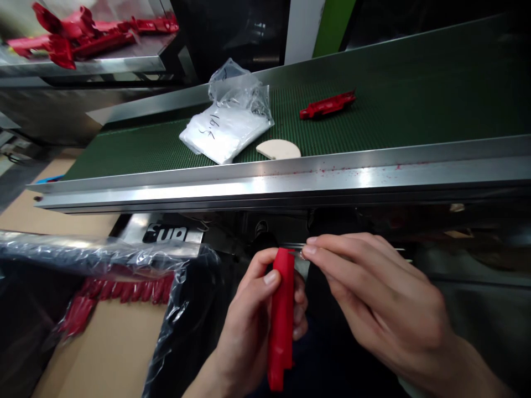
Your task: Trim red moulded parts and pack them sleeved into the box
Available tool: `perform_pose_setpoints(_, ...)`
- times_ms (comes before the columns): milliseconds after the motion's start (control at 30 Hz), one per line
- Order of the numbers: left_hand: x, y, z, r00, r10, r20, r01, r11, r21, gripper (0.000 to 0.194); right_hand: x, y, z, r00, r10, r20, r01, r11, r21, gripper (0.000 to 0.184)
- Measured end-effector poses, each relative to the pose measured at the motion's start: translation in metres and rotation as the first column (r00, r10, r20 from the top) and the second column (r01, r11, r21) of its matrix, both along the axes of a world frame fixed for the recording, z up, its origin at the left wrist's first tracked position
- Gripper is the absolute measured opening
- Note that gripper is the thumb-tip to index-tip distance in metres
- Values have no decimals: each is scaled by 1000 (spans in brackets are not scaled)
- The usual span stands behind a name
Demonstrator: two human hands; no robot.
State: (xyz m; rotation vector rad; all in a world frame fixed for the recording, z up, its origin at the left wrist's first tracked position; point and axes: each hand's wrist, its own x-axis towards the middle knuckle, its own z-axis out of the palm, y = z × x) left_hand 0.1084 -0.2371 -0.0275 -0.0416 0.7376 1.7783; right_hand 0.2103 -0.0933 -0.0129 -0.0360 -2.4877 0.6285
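A long, narrow red plastic part (282,315) stands nearly upright in my left hand (253,309), whose thumb and fingers are wrapped round its upper half. My right hand (373,287) pinches a thin metal blade (297,253) between thumb and fingertips, and most of it is hidden by the fingers. The blade's tip is at the top end of the red part, on its right side. Both hands are in front of the conveyor's near edge. Another red plastic part (327,105) lies on the green belt beyond them.
On the green conveyor belt (394,110) lie a clear plastic bag (228,130) marked in pen and a flat cream half-round piece (279,149). Red scraps dot the metal rail (357,171). Lower left, a plastic-lined box (120,342) holds several red parts. More red parts (83,33) lie upper left.
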Motion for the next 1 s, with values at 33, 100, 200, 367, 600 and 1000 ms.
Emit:
perform_pose_setpoints(33,0,0,0,1000,2,1,-2,1000,-4,17,0,0,0,1000,2,1,-2,1000,0,38)
perform_pose_setpoints(100,-1,0,0,1000,0,1,0,1000,-7,17,0,0,-1,1000,2,0,-2,1000,-1,38)
perform_pose_setpoints(200,-1,0,0,1000,0,-6,0,1000,-6,17,0,0,-2,1000,-14,-1,14,1000,1,39)
perform_pose_setpoints(367,-1,-1,-1,1000,2,-25,-2,1000,-8,17,-2,-3,2,997,-78,13,78,997,16,32)
perform_pose_setpoints(600,0,-1,1,999,12,-45,-16,997,-73,16,-4,-7,5,996,-86,24,86,996,18,31)
perform_pose_setpoints(1000,-4,1,2,999,46,21,-44,993,-111,18,9,-12,-3,996,52,78,-55,998,34,41)
